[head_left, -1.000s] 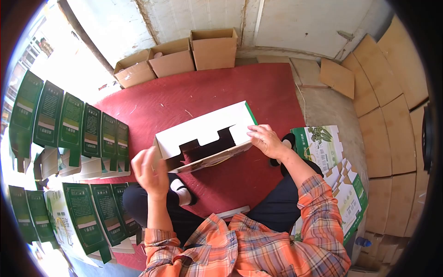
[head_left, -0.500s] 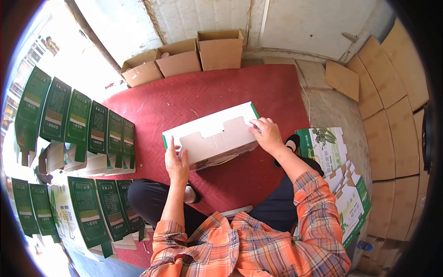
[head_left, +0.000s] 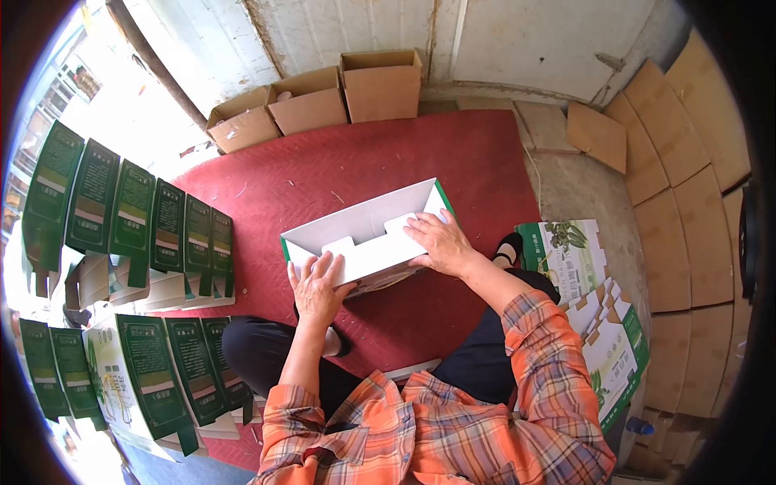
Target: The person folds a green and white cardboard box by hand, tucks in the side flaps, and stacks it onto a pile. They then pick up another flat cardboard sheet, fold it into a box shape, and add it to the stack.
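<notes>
A white box with green edges [head_left: 373, 257] stands in front of me over the red mat, tilted slightly, with its top open along the far side. Two white flaps with notches fold inward from its near edge. My left hand [head_left: 317, 288] lies on the left flap with its fingers spread. On the right flap rests my right hand [head_left: 437, 242], its fingers spread over the top and the thumb at the near side. The inside bottom of the box is hidden.
Several green cartons [head_left: 133, 212] stand in two rows at the left. Three brown boxes [head_left: 380, 93] are by the wall. Flat printed cartons [head_left: 602, 343] lie at my right, near stacked brown cardboard [head_left: 669, 250]. A red mat [head_left: 469, 153] covers the floor.
The box's top was covered; its far side now shows an opening. Both hands have moved inward onto the near flaps, the right hand leaving the far right corner.
</notes>
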Action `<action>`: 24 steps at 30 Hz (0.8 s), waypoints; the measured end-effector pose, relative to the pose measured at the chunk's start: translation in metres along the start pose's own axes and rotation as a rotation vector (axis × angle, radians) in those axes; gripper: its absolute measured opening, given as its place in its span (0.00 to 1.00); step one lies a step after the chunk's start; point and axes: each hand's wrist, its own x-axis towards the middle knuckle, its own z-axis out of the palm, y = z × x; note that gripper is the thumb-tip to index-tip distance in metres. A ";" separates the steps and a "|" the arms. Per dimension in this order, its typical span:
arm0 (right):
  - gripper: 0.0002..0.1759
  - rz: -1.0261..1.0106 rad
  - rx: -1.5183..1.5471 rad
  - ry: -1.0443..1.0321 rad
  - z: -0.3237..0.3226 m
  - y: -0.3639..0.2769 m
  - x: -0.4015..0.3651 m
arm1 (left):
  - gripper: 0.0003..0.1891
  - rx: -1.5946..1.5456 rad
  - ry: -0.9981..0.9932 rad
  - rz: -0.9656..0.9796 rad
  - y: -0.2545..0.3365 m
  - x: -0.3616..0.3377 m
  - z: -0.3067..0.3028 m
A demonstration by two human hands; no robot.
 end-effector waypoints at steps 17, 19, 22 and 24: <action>0.23 0.538 0.481 0.548 -0.007 0.049 0.006 | 0.21 -0.834 0.512 -0.549 -0.059 0.013 0.005; 0.24 0.673 0.656 0.481 0.010 0.073 0.004 | 0.24 -1.258 0.424 -0.840 -0.086 0.030 0.005; 0.25 0.838 0.830 0.294 0.039 0.093 0.008 | 0.29 -1.362 0.255 -1.108 -0.106 0.045 0.016; 0.28 0.895 0.955 0.116 0.037 0.087 0.009 | 0.32 -1.525 0.024 -1.197 -0.111 0.045 0.033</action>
